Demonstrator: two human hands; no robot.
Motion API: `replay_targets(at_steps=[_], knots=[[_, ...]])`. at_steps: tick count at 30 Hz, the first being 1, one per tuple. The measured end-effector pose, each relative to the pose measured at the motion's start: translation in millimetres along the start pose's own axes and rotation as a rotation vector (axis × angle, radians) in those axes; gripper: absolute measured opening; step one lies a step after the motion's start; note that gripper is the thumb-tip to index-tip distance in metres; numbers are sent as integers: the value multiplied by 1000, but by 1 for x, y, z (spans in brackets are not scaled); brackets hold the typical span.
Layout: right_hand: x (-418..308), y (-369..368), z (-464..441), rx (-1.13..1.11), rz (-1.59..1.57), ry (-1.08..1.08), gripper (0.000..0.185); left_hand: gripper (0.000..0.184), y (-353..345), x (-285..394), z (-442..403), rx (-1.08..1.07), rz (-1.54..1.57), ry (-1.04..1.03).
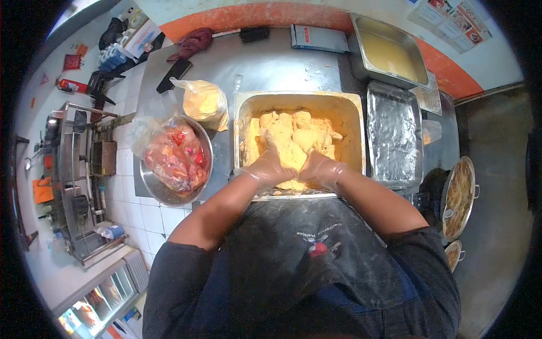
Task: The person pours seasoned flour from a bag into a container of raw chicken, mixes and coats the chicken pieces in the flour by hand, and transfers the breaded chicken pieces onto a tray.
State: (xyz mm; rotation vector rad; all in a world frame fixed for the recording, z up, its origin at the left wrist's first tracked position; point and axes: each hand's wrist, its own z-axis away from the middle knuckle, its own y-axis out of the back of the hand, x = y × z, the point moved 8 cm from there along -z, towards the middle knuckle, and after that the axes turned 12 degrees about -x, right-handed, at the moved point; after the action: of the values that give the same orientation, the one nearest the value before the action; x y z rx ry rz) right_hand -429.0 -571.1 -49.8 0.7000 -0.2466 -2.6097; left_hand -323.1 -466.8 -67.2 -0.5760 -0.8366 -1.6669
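A deep metal pan (354, 107) stands in front of me, holding yellow-orange breading flour (296, 148) and several lumpy pieces coated in it, which look like chicken. My left hand (272, 167) and my right hand (319, 169), both in clear plastic gloves, reach into the near half of the pan. They press into the flour from either side, thumbs close together near the middle. Flour covers the fingers, so whether they grip a piece is hidden.
Left of the pan are a metal bowl (208, 164) with bagged raw meat (176, 155) and an open bag of flour (204, 104). On the right lie a foil-lined tray (395, 135) and a deep pan of yellowish liquid (392, 56). Round frying pans (458, 198) sit farther right.
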Motion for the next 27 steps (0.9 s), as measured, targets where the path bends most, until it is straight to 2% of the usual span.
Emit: replay_targets(at_steps=[1,2,5,6,7,8,10,11,13,14,15,17,18,19,21,23,24,26,27], knots=[[17,-7,-11,-2,1,-1,65,136,4,1,1,12,70,-55],[33,-5,-27,106,-310,220,70,133,10,3,3,25,141,-109],[11,28,12,140,-447,226,89,126,22,14,15,50,296,-213],[5,42,30,248,-720,292,89,125,31,19,28,105,133,-35],[4,51,38,301,-859,320,90,124,39,19,38,157,-32,143],[3,59,47,358,-994,355,90,124,41,23,37,156,-31,143],[-6,87,54,512,116,-27,104,128,56,36,30,239,-416,254],[-11,90,47,521,113,-24,104,128,61,45,25,244,-424,249],[-14,81,13,406,234,-189,102,132,61,52,12,113,-343,314],[-12,79,-4,415,270,-189,114,133,62,42,-3,167,-430,277],[-8,73,-15,420,273,-187,114,133,63,34,-17,173,-430,274],[-8,65,-22,595,100,5,114,128,57,25,-36,142,-346,204],[-6,68,-25,600,101,10,114,127,55,19,-41,133,-319,182],[-3,66,-32,450,85,85,110,122,51,14,-46,86,-300,166],[7,67,-32,303,67,154,107,113,39,7,-53,-19,-258,133],[18,60,-35,97,186,83,125,105,30,0,-56,-118,-209,109],[6,66,-21,96,185,89,125,105,33,7,-52,-115,-210,113],[2,67,8,-87,351,-143,108,92,18,28,-37,-359,-301,169],[4,66,16,-154,408,-220,103,92,14,27,-31,-364,-299,171]])
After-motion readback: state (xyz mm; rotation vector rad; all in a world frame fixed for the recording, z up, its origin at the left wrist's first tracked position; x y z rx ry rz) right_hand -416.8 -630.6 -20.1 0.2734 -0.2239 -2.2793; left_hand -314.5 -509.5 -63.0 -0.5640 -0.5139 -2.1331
